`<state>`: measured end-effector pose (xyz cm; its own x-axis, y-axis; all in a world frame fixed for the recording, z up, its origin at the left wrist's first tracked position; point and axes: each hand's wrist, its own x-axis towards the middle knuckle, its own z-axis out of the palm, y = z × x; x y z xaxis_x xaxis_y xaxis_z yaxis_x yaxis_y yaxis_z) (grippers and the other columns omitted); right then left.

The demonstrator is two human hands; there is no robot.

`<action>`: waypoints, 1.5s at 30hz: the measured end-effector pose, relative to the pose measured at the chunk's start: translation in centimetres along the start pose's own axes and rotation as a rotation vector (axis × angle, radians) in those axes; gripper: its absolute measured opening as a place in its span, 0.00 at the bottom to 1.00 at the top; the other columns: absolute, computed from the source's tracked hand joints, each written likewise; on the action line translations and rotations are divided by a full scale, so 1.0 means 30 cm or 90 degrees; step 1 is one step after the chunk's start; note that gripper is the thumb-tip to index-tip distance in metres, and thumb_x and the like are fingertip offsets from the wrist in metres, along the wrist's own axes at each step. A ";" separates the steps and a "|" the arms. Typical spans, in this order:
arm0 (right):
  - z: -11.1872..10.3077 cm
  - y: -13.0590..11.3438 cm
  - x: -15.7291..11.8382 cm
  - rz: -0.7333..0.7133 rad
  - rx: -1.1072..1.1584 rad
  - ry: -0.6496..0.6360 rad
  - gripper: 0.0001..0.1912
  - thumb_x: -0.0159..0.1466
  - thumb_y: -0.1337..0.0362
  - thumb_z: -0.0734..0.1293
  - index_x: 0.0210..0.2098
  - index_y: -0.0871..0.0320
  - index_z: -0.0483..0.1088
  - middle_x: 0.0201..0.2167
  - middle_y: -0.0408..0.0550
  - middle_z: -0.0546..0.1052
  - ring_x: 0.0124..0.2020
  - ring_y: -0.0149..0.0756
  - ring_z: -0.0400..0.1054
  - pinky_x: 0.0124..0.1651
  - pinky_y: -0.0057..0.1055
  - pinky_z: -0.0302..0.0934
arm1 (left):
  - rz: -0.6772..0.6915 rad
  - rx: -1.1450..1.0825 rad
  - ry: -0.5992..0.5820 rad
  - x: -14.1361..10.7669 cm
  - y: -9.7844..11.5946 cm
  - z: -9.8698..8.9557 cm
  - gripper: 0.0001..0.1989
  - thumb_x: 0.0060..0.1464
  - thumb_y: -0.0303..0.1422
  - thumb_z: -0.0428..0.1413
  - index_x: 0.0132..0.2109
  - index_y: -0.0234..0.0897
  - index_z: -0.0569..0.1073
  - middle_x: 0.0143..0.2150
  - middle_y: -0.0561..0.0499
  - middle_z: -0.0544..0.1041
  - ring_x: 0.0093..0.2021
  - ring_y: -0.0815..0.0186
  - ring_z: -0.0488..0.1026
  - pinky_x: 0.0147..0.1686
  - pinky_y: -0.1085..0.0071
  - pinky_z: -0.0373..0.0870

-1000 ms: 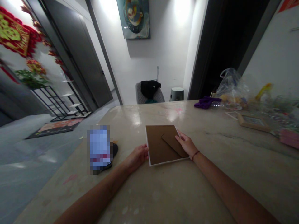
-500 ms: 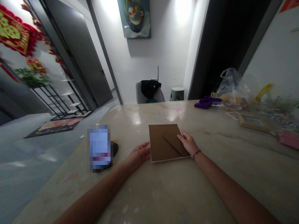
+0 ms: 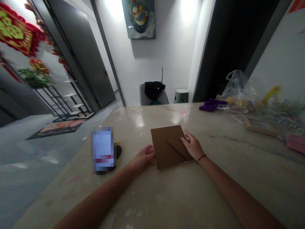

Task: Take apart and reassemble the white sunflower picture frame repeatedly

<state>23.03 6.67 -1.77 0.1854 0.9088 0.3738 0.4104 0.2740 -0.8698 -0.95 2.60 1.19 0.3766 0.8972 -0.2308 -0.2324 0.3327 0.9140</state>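
A square brown board with thin white edges [image 3: 166,156], like the back of a picture frame with a slanting stand flap, is held low over the marble table [image 3: 133,197]. My left hand [image 3: 145,156] grips its left edge, with the fingers partly hidden under it. On the right edge, my right hand [image 3: 193,146] has its thumb on top and fingers curled around the side; a thin dark red band circles that wrist.
Left of my hands stands a phone with a blurred screen [image 3: 103,149] on a dark stand. At the right lie a purple cloth [image 3: 212,105], a clear plastic bag [image 3: 238,90], a wooden frame [image 3: 259,126] and a pink item [image 3: 295,143]. A chair [image 3: 143,95] is beyond the table.
The brown board has turned slightly, its near left corner now closer to me and its far right corner a little higher. Both hands keep their hold.
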 end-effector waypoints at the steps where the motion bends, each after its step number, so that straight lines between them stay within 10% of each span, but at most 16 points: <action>1: 0.000 -0.009 -0.005 -0.036 -0.066 0.026 0.27 0.56 0.58 0.63 0.53 0.63 0.63 0.48 0.58 0.70 0.50 0.46 0.64 0.53 0.47 0.58 | 0.000 -0.003 -0.001 0.002 -0.002 -0.001 0.20 0.40 0.28 0.64 0.41 0.34 0.65 0.42 0.44 0.76 0.33 0.66 0.76 0.27 0.75 0.70; 5: 0.013 -0.085 -0.051 -0.228 -0.240 0.060 0.23 0.58 0.58 0.62 0.51 0.59 0.64 0.51 0.59 0.67 0.55 0.50 0.57 0.56 0.52 0.51 | 0.028 -0.017 0.040 0.011 -0.014 -0.002 0.23 0.39 0.28 0.64 0.43 0.35 0.64 0.42 0.44 0.76 0.34 0.63 0.76 0.28 0.72 0.72; 10: 0.073 -0.171 -0.150 -0.398 -0.231 -0.183 0.32 0.53 0.51 0.67 0.54 0.57 0.61 0.52 0.55 0.68 0.54 0.46 0.58 0.56 0.47 0.53 | 0.065 -0.041 0.069 0.015 -0.014 0.006 0.24 0.38 0.26 0.64 0.44 0.35 0.65 0.40 0.45 0.77 0.34 0.61 0.76 0.31 0.67 0.74; 39: 0.161 -0.143 -0.218 -0.510 -0.337 -0.212 0.20 0.64 0.64 0.56 0.55 0.62 0.63 0.54 0.57 0.67 0.55 0.46 0.60 0.57 0.46 0.57 | 0.023 -0.040 0.143 0.019 -0.011 0.023 0.12 0.45 0.25 0.56 0.40 0.33 0.67 0.37 0.45 0.77 0.27 0.67 0.75 0.24 0.71 0.74; 45: 0.143 -0.137 -0.228 -0.552 -0.350 -0.234 0.20 0.65 0.66 0.54 0.54 0.62 0.63 0.53 0.56 0.68 0.55 0.44 0.61 0.56 0.45 0.58 | 0.085 -0.022 0.292 0.031 0.020 -0.022 0.19 0.52 0.26 0.51 0.52 0.35 0.61 0.36 0.47 0.76 0.29 0.66 0.75 0.23 0.71 0.74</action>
<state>16.23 0.68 -2.14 -0.6000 0.5375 0.5925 0.6326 0.7721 -0.0599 -1.32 3.83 1.30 -0.0917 0.9658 -0.2426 -0.2842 0.2082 0.9359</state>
